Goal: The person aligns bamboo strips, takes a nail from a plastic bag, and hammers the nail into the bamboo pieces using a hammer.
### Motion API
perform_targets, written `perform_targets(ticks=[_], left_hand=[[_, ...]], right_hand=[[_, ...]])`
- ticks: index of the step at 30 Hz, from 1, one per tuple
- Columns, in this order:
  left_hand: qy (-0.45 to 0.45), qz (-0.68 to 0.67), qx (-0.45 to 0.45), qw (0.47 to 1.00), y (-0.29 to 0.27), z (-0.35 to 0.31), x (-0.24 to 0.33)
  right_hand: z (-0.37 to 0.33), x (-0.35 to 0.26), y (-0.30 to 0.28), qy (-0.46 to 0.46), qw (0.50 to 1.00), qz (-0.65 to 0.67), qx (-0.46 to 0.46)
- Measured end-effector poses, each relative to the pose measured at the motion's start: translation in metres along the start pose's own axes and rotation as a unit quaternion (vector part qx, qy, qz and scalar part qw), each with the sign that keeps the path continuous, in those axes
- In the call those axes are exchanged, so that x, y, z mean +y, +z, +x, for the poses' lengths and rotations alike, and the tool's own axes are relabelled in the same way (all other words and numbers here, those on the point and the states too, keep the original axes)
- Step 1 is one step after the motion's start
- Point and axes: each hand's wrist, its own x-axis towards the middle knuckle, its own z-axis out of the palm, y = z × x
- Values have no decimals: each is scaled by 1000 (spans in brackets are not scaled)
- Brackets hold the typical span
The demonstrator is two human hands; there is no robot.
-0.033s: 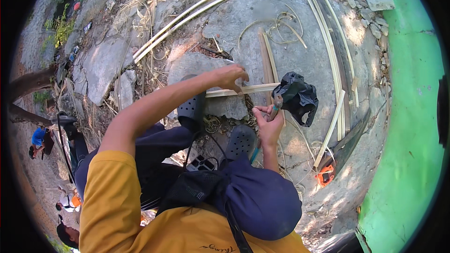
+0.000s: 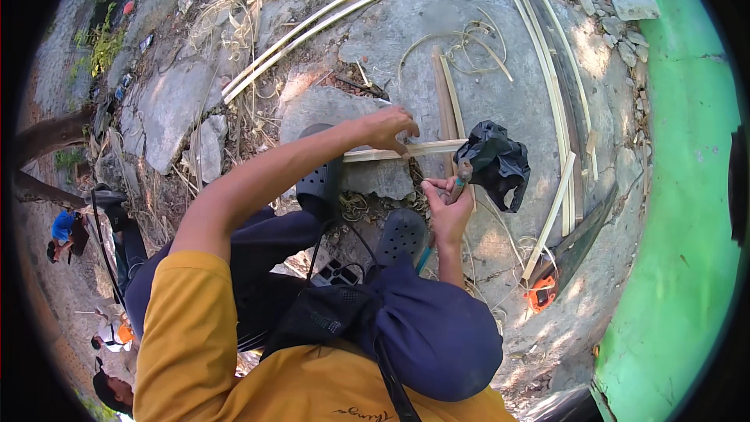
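My right hand point(image 2: 448, 215) grips a hammer point(image 2: 458, 180) by its teal handle, close under the rusty head. The handle's lower end slants down past my wrist toward my knee. Over a pale wooden strip point(image 2: 434, 148) reaches my left hand point(image 2: 385, 128), its fingers bent and its thumb apart from them, touching or just above the wood. Nothing shows between them. A crumpled black plastic bag point(image 2: 495, 162) lies at the strip's right end and hides that end. The strip's left end meets my dark clog point(image 2: 316, 187), which stands on or beside a flat stone slab point(image 2: 383, 178).
Long wooden strips point(image 2: 541, 70) lie at the right, others point(image 2: 328, 25) at the far left. A saw point(image 2: 582, 238) with an orange handle rests near a short strip point(image 2: 549, 219). Right of these rises a green wall point(image 2: 687, 187). Broken concrete and several people point(image 2: 66, 230) are at left.
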Motion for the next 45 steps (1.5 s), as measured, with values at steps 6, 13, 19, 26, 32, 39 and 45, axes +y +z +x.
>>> perform_targets(ticks=[6, 13, 19, 26, 32, 39, 45], left_hand=[[-29, 28, -38, 998, 20, 30, 9], [-81, -15, -86, 993, 17, 41, 0], [-127, 0, -91, 988, 1, 27, -6], [-108, -17, -17, 994, 10, 17, -13], [-85, 15, -22, 996, 8, 20, -17], [-82, 0, 0, 997, 4, 13, -38], [-73, -17, -3, 997, 3, 12, -44]], right_hand=[[-2, 4, -10, -5, 997, 71, 35], [10, -5, -17, -32, 998, 40, 43], [10, -1, -7, -33, 998, 32, 34], [13, -1, 6, -19, 1000, -12, 9], [19, 11, 14, -58, 997, -55, 21], [11, 16, 21, -42, 990, -133, -8], [11, 11, 35, -2, 994, -113, -7]])
